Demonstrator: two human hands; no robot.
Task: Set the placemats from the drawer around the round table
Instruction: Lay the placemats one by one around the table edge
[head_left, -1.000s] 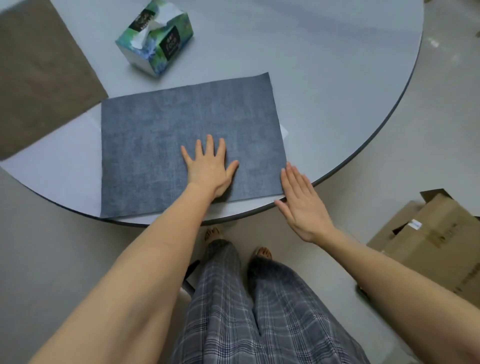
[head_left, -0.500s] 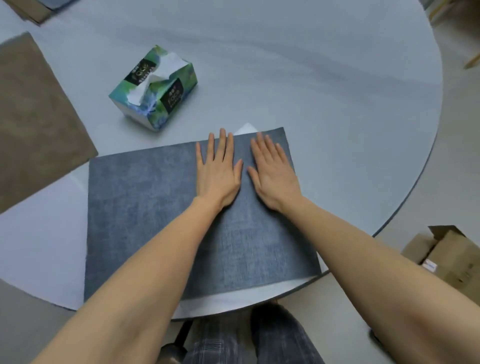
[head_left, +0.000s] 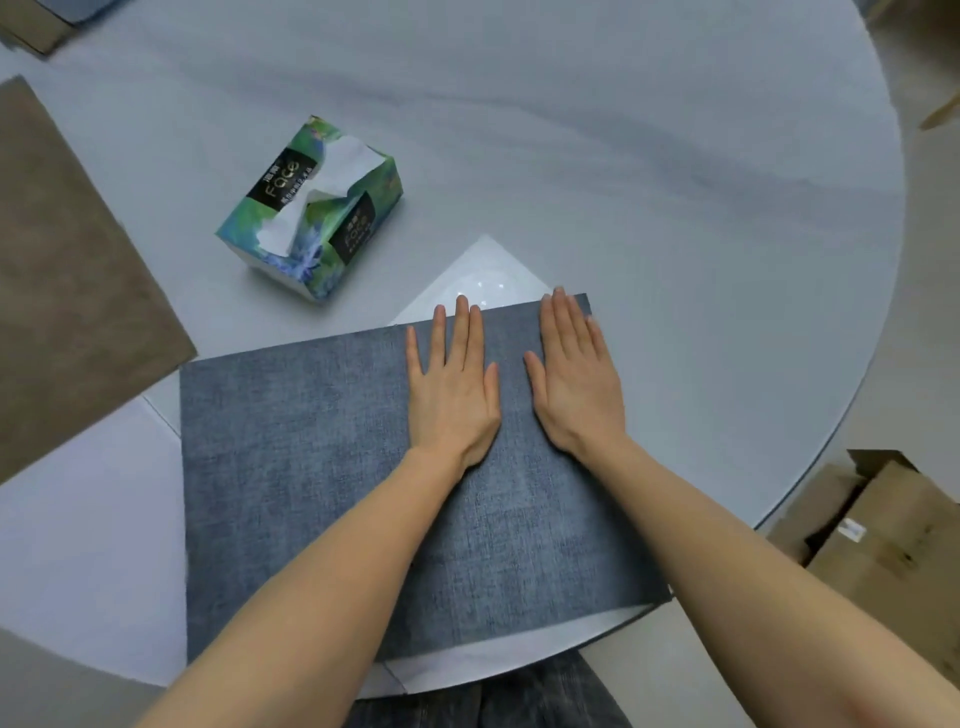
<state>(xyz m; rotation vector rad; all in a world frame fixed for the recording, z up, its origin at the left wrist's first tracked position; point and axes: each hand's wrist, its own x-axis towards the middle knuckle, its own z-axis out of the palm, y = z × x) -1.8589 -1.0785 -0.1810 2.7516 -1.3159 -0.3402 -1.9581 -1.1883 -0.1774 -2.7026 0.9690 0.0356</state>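
At the near edge of the round bench (head_left: 675, 156) lies the blue-grey placemat (head_left: 291, 467), flat, its near long side just inside the bench rim and its left side running roughly square to that rim. A pale sheet (head_left: 483, 275) lies under it, showing as a strip along the near edge and as a pointed corner past the far side of the mat.

Both grips are released, fingers straight and palms flat, pressing down on the far right part of the placemat. The left grip (head_left: 454, 387) lies toward the middle of the mat's far edge, its fingertips reaching just over that edge onto the pale sheet. The right grip (head_left: 576, 376) lies just beside it, apart from it by a narrow gap, close to the mat's far right corner with its fingertips at the far edge. Both forearms cross the mat from the near side.

To the left, a brown placemat (head_left: 67, 291) lies angled along the left edge of the bench, its corner near the blue-grey mat's far left corner. Farther in, a green tissue box (head_left: 311, 208) stands beyond the mat's far edge, well left of the grips. At the far left corner, more mats (head_left: 36, 21) are partly in view. Cardboard boxes (head_left: 893, 540) sit on the floor off the right edge.
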